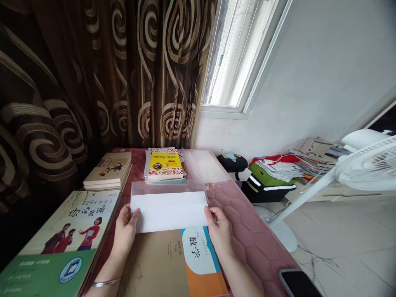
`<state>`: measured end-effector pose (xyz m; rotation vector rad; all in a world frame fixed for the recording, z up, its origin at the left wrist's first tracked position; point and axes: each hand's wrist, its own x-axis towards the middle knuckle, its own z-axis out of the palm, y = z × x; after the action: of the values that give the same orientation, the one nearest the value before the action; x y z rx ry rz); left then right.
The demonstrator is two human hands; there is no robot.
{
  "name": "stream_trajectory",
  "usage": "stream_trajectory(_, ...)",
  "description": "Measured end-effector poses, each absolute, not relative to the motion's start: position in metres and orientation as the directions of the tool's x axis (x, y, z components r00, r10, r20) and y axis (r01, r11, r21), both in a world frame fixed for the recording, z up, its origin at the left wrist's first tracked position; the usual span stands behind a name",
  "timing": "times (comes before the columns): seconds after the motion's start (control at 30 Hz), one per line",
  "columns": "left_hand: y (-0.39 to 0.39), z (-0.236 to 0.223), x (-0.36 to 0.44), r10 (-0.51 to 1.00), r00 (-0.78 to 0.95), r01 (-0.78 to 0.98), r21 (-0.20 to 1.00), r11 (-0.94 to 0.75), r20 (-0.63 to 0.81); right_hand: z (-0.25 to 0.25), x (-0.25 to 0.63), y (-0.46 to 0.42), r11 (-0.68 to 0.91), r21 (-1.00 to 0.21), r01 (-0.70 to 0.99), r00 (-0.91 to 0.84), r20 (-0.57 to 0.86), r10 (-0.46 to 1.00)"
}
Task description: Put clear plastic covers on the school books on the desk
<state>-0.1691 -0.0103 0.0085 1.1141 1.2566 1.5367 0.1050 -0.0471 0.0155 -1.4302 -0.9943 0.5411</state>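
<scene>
A clear plastic book cover (168,187) with a white sheet (170,211) in it is held up between my two hands. My left hand (126,225) pinches its left edge, thumb on top. On the opposite edge, my right hand (219,227) grips it the same way. Below lies a math textbook (161,264) with a brown, blue and orange cover, partly hidden by the sheet and my forearms. A bracelet (107,283) circles my left wrist.
Left are a green-and-white book (62,231) and a stack of tan books (108,169). Behind stand books topped by a yellow one (165,163), beside clear plastic covers (206,165). A phone (298,282) lies at the right edge; a white fan (312,185) stands beyond.
</scene>
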Motion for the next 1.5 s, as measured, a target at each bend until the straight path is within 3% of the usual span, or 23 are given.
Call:
stream_trajectory(0.5,-0.0098,0.0088,-0.1671,0.951,-0.270,0.008,0.988,-0.152,0.148,0.0122,0.1044,-0.0458,0.119,-0.972,0.203,0.554,0.214,0.805)
stream_trajectory(1.5,-0.0097,0.0045,-0.1669,0.949,-0.282,-0.012,0.989,-0.147,0.137,0.0120,0.1038,-0.0466,0.147,-0.970,0.192,0.537,0.229,0.812)
